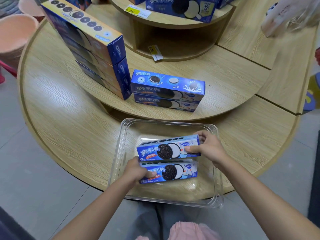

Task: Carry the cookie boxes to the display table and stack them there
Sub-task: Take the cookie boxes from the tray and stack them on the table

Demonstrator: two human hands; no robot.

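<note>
Two blue cookie boxes lie in a clear plastic bin at the round wooden display table's near edge. My right hand grips the right end of the upper box, which is tilted up. My left hand holds the left end of the lower box. On the table's raised tier sits a stack of two blue boxes, and to its left a taller leaning stack of several boxes.
A higher round shelf with price tags and more cookie boxes rises at the back. Pink baskets stand at the far left. Another person's gloved hand reaches in at the top right. Grey floor lies around the table.
</note>
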